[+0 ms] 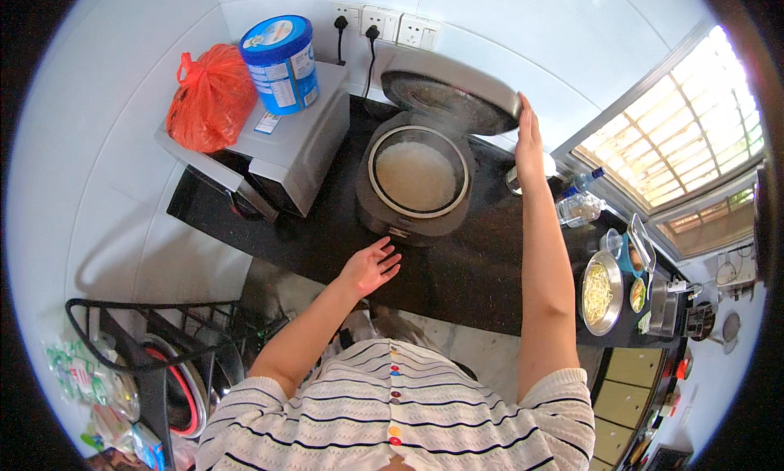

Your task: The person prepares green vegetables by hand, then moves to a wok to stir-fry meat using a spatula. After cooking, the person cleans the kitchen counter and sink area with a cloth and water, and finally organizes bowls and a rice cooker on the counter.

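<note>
A dark rice cooker (374, 213) stands on the black counter with its lid (465, 83) raised toward the wall. Pale, whitish contents, looking like rice (415, 177), lie in the round inner pot, and a faint haze hangs above. My right hand (529, 144) reaches up with its fingers stretched out against the lid's right edge; the thumb is hidden. Just in front of the cooker's base, near its front button, my left hand (371, 267) is held with fingers apart and nothing in it.
Left of the cooker, a grey microwave (302, 156) carries a blue tub (286, 75) and a red plastic bag (211, 99). Bottles (581, 209) and a metal bowl (602, 294) of pale shreds stand at the right, near the sink. A black rack (155, 308) holds pans at lower left.
</note>
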`<state>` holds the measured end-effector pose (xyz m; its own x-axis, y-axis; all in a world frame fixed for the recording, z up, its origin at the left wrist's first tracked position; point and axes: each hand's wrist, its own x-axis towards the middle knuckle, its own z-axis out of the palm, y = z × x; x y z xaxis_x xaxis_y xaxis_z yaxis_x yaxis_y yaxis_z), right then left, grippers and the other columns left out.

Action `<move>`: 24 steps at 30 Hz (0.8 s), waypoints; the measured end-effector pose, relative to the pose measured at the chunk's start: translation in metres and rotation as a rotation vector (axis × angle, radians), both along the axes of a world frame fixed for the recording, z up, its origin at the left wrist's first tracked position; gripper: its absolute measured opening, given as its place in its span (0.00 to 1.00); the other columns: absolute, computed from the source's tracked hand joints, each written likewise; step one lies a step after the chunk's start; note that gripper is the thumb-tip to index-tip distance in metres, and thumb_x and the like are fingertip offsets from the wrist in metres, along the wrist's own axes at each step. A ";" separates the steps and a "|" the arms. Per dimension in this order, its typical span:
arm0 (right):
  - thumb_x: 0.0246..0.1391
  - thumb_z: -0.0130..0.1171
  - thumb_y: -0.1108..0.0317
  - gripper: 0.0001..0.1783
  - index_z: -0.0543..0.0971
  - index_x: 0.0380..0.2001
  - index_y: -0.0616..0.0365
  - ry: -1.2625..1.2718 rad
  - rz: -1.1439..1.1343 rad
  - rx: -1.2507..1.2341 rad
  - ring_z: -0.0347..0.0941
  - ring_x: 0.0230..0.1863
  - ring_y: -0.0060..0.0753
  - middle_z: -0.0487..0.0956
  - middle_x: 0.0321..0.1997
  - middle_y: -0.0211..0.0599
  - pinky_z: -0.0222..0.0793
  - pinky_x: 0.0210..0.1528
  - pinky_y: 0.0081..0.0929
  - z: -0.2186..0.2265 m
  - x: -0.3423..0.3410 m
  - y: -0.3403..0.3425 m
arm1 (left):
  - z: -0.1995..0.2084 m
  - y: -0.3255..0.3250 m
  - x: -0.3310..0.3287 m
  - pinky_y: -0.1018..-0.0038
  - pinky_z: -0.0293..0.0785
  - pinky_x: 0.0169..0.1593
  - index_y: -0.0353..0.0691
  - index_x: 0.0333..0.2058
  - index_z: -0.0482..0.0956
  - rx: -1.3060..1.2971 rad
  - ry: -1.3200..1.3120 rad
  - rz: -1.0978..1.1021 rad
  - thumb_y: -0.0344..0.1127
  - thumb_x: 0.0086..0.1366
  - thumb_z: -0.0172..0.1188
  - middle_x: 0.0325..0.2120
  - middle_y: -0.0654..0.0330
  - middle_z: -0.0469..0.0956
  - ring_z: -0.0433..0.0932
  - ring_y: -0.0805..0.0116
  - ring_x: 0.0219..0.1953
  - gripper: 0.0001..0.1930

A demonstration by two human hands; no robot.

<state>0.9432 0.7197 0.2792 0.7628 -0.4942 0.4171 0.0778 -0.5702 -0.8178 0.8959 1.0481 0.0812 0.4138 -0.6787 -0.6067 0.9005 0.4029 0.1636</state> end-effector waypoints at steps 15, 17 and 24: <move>0.62 0.54 0.59 0.18 0.74 0.45 0.64 -0.051 -0.029 0.326 0.62 0.56 0.45 0.66 0.49 0.45 0.59 0.61 0.38 -0.096 -0.129 0.068 | -0.030 -0.026 -0.025 0.60 0.69 0.56 0.40 0.61 0.63 0.110 -0.003 -0.289 0.24 0.58 0.53 0.51 0.57 0.63 0.70 0.56 0.53 0.29; 0.49 0.62 0.72 0.09 0.79 0.36 0.55 0.118 -0.101 -0.053 0.60 0.57 0.45 0.64 0.48 0.42 0.62 0.57 0.36 -0.153 -0.218 0.081 | -0.030 -0.051 -0.046 0.62 0.70 0.55 0.38 0.59 0.65 0.123 -0.029 -0.409 0.24 0.58 0.52 0.49 0.58 0.66 0.71 0.58 0.52 0.28; 0.48 0.52 0.75 0.24 0.77 0.51 0.49 0.574 -0.685 0.143 0.68 0.51 0.40 0.71 0.50 0.40 0.70 0.47 0.27 -0.299 -0.503 0.092 | -0.049 -0.128 -0.149 0.64 0.70 0.54 0.41 0.58 0.68 0.106 -0.069 -0.823 0.28 0.60 0.53 0.49 0.59 0.72 0.73 0.62 0.50 0.25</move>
